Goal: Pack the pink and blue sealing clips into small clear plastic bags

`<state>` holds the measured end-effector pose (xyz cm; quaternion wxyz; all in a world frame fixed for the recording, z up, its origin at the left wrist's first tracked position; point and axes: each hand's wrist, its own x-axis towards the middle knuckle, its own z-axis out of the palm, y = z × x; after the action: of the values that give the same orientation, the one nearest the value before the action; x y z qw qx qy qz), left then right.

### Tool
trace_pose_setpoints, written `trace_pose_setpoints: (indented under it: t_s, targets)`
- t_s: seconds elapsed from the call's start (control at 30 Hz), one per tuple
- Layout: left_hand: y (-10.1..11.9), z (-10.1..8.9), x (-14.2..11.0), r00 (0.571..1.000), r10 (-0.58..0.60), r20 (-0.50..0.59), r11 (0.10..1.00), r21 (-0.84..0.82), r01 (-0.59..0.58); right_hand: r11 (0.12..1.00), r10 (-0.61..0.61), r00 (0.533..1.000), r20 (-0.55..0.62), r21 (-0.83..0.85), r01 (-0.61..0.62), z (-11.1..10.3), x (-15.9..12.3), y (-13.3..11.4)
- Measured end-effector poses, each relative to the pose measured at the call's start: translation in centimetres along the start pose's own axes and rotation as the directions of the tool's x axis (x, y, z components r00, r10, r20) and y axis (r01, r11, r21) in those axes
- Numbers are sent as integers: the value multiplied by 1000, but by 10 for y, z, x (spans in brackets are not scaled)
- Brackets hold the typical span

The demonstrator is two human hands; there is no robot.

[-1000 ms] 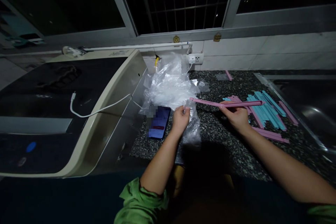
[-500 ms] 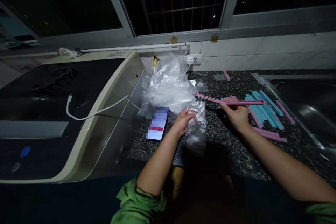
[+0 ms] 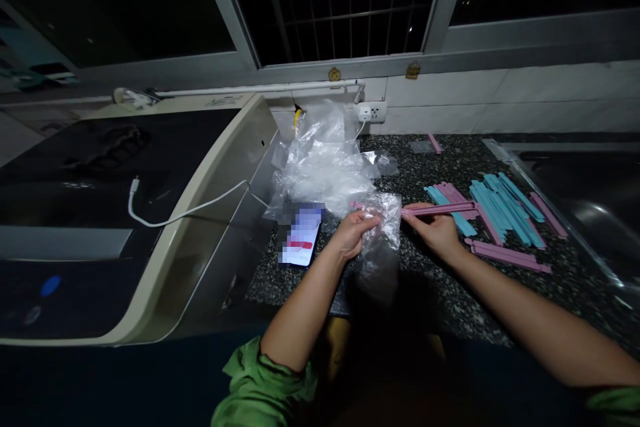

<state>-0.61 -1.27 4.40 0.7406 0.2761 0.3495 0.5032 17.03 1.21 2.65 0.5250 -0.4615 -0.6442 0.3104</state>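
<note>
Pinched in my left hand [image 3: 353, 235] is a clear plastic bag [image 3: 380, 260], its lower part hanging down over the counter. My right hand [image 3: 437, 232] grips a pink bag sealing clip [image 3: 440, 209], hinged open into two long arms. One arm passes behind the top of the bag, and its tip shows just above my left thumb. The other arm points to the right, over the pile. Blue bag clips [image 3: 503, 210] and pink bag clips [image 3: 510, 256] lie loosely heaped right of my right hand.
Crumpled clear bags [image 3: 325, 167] are piled behind my hands. A phone [image 3: 303, 233] with a lit screen lies left of them. A large machine [image 3: 200, 213] with a white cable [image 3: 193, 215] stands on the left. A metal sink [image 3: 590, 187] lies at right.
My left hand has shifted slightly right and lower with the bag. My right hand has moved left and down, bringing the open clip's arm behind the bag. The phone screen has brightened.
</note>
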Motion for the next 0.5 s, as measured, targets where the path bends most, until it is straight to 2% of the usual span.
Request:
trace_pose_setpoints:
  t_s: [0.2,0.5]
  targets:
    - [0,-3,1,998,-66,18,997,26,66,1000,-3,1000,-18,-1,3,-1,-2,-3]
    - [-1,-2,3,999,-29,16,999,-29,30,1000,15,1000,5,5,-15,-2,-4,-4]
